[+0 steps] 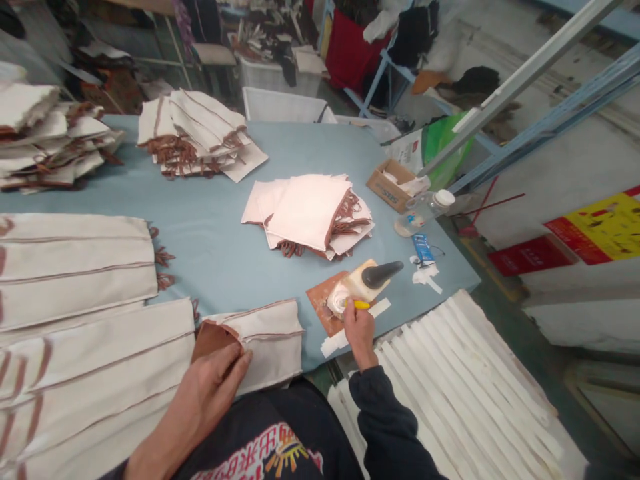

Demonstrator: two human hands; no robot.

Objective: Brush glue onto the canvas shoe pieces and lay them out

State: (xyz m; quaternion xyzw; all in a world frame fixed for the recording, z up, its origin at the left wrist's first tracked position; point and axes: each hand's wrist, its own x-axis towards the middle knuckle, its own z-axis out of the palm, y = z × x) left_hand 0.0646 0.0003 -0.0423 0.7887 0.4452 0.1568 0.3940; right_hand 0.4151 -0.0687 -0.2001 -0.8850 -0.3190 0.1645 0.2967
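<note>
My left hand (210, 383) is closed on the edge of a cream panel with brown trim (273, 337) at the table's front edge. A flap there is folded back, showing its brown underside (210, 340). To the right, my right hand (360, 330) grips a yellow-handled tool (361, 305), probably a brush. Its tip is hidden at the smeared, whitish mouth of a container (357, 280) lying tilted with a dark cone-shaped end (383, 273). Under the container lies a stained brown board (317, 297).
Cream panels overlap in rows (75, 267) at left. Stacks of brown-edged pieces (305, 210) stand on the blue-grey table (200, 260). A small cardboard box (390, 187) and a clear jar (417, 217) are at right. White strips (450, 360) lie beside the table's right edge.
</note>
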